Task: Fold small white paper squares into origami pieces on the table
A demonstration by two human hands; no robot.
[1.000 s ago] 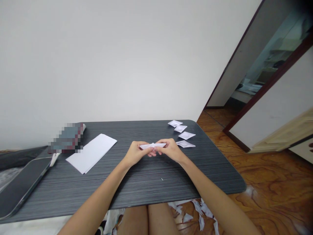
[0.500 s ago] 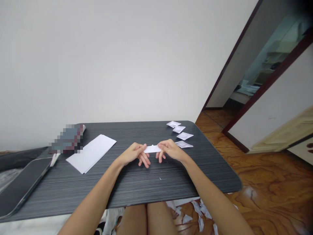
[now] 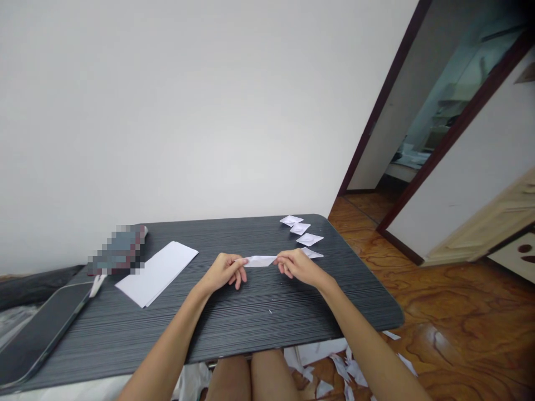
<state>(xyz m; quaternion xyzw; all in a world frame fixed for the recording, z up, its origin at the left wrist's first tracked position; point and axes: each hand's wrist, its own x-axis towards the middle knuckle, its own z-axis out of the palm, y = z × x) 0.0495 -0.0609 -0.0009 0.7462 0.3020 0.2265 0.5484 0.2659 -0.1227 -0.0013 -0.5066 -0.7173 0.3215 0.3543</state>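
A small folded white paper piece point(image 3: 259, 260) is stretched between my two hands just above the dark striped table point(image 3: 234, 328). My left hand point(image 3: 224, 271) pinches its left end, fingers curled. My right hand point(image 3: 296, 265) pinches its right end. The paper looks long and pointed at both ends. Several finished folded paper shapes point(image 3: 308, 239) lie in a row beyond my right hand, near the table's far right corner.
A stack of white paper sheets point(image 3: 157, 273) lies to the left. A blurred-out object point(image 3: 119, 249) sits behind it, and a dark phone point(image 3: 39, 328) at the far left. Paper scraps point(image 3: 346, 370) litter the wooden floor under the table's right edge. An open doorway is at right.
My hands have moved apart, pulling the folded paper out longer and flatter. The camera has tilted so the table sits a little lower in view.
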